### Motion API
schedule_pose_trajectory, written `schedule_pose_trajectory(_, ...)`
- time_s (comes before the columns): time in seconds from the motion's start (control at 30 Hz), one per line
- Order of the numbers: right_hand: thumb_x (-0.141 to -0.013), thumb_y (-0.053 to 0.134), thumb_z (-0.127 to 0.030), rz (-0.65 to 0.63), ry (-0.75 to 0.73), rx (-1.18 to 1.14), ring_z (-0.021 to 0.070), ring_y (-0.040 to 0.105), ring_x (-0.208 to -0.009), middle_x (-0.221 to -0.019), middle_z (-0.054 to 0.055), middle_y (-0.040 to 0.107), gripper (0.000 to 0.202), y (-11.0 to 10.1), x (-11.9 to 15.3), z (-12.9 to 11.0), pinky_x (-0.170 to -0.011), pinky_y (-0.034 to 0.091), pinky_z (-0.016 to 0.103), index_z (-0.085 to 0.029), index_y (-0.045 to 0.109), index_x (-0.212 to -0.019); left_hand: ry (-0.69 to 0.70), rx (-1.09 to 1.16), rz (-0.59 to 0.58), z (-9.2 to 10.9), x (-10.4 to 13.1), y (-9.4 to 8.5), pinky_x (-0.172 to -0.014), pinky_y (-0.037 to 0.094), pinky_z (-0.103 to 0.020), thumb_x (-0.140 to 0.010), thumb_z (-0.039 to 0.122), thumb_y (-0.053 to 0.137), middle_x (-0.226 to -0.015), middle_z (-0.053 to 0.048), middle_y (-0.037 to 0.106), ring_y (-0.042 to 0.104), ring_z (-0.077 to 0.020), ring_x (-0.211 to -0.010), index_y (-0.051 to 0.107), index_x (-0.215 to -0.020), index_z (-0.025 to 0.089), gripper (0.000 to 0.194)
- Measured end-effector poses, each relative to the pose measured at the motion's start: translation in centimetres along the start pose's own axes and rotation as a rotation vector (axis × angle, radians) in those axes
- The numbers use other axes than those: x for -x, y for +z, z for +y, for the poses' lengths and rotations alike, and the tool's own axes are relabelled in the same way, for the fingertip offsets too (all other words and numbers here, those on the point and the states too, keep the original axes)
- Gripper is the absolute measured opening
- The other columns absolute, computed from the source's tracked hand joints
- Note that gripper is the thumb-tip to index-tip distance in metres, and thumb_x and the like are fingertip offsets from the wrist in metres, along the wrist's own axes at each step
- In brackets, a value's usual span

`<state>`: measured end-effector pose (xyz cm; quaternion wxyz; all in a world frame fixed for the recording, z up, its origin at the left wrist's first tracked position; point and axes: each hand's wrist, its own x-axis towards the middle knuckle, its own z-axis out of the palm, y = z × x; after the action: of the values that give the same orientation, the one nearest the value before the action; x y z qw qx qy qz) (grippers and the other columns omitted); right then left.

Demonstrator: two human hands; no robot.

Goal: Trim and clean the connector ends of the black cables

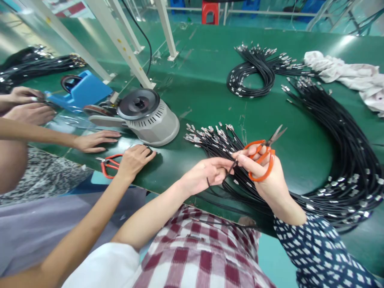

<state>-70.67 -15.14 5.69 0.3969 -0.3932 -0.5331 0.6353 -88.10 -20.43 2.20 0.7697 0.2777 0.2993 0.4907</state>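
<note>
Over the near edge of the green table, my left hand (207,174) pinches a thin black cable (229,172), its fingers closed round it. My right hand (265,172) has orange-handled scissors (261,160) hooked in its fingers, blades pointing up and away, slightly parted. Its thumb and index fingertips meet the same cable close to my left fingertips. Beneath both hands lies a large bundle of black cables (339,200) with silvery connector ends (210,135); it curves round to the right.
A coiled cable bundle (252,76) lies farther back, beside a crumpled white cloth (345,74). To the left stand a grey round machine (153,120) and a blue tape dispenser (87,90). Another person's hands (133,160) rest near red-handled cutters (110,166); more hands work at far left.
</note>
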Motion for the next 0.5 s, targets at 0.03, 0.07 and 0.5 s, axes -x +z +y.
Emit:
schedule_pose_trajectory(0.03,-0.077,0.077,-0.036,-0.074,0.035,0.014,0.0215,0.071,-0.081,-0.092,0.005,0.073,0.031,0.0,0.2,-0.2,-0.077,0.058,0.037,-0.024,0.05,-0.087,0.013,-0.04,-0.001,0.4,0.5,-0.2,-0.055,0.038,-0.026,-0.063,0.072,0.071,-0.087,-0.012,0.07,0.05,-0.0138,-0.06,0.077,-0.097,0.017,0.065)
schedule_pose_trajectory(0.07,-0.077,0.077,-0.038,-0.151,0.074,0.04,0.0209,0.07,-0.076,-0.094,0.006,0.074,0.032,-0.2,0.4,-0.5,-0.073,0.058,0.037,-0.024,0.05,-0.086,-0.007,-0.093,-0.039,0.9,1.1,-0.5,-0.062,0.044,-0.031,-0.065,0.084,0.056,-0.081,-0.014,0.07,0.055,-0.0187,-0.064,0.078,-0.09,0.016,0.076)
schedule_pose_trajectory(0.5,-0.08,0.065,-0.024,0.113,-0.187,1.108,0.0215,0.064,-0.074,-0.081,0.003,0.069,0.008,-3.3,-0.7,3.6,-0.06,0.042,0.03,-0.023,0.057,-0.083,0.031,-0.569,0.265,2.1,3.0,-3.7,-0.052,0.043,-0.021,-0.087,0.046,0.063,-0.068,-0.007,0.067,0.053,-0.0101,-0.052,0.072,-0.086,0.012,0.035)
